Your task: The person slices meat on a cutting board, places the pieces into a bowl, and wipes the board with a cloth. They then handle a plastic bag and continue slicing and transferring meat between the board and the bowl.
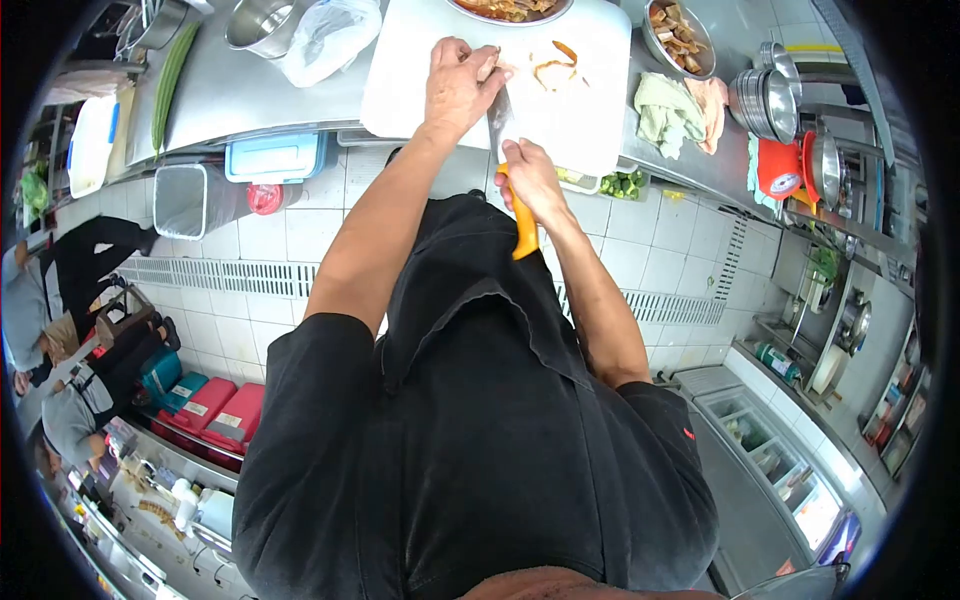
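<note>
My right hand (533,182) is closed around the yellow handle of a kitchen knife (524,228). The blade points away from me and reaches over the white cutting board (590,120), its tip close to my left fingers. My left hand (460,88) lies on the board with its fingers curled over a small pale brown piece of food (488,66), mostly hidden by them. To the right of that hand, orange-brown strips (556,68) and small scraps lie on the board. A metal bowl of reddish-brown food (512,10) stands at the board's far edge.
Right of the board are a bowl of cut brown pieces (680,40), cloths (665,112) and stacked metal bowls (765,105). A plastic bag (330,40), a metal pot (262,28) and a long green gourd (175,85) sit left. Other people (75,400) are at far left.
</note>
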A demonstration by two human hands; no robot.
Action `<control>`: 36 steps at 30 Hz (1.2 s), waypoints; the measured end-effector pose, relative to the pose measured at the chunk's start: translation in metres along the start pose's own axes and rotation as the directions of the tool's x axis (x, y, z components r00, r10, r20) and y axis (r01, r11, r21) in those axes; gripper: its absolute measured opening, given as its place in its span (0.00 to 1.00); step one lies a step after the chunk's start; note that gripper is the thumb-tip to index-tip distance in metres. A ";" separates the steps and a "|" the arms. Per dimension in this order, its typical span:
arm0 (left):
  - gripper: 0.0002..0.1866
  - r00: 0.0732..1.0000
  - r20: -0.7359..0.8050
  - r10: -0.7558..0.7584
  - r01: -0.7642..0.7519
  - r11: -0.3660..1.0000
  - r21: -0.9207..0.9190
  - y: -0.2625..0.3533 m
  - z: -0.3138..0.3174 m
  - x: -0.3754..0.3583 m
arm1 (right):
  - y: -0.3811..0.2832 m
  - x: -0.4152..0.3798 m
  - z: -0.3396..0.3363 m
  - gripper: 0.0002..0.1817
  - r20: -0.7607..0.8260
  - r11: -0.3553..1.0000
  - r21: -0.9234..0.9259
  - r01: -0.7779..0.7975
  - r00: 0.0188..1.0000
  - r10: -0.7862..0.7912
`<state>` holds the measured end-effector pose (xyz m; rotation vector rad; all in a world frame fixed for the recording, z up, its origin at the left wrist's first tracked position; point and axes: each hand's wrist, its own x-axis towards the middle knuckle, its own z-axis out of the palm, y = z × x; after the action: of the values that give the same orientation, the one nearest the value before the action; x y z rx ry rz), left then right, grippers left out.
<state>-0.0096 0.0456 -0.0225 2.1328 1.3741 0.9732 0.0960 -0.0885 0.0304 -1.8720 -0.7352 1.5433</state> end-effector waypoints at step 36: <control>0.18 0.671 0.048 -0.740 0.527 0.431 -0.732 -0.139 -0.140 0.098 | -0.161 0.045 0.085 0.09 0.467 0.945 0.233 -0.229 0.879 0.098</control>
<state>-0.1727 0.1900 0.0096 0.7735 1.4406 1.2101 0.0135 0.0607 0.1087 -1.4063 -0.5154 2.1112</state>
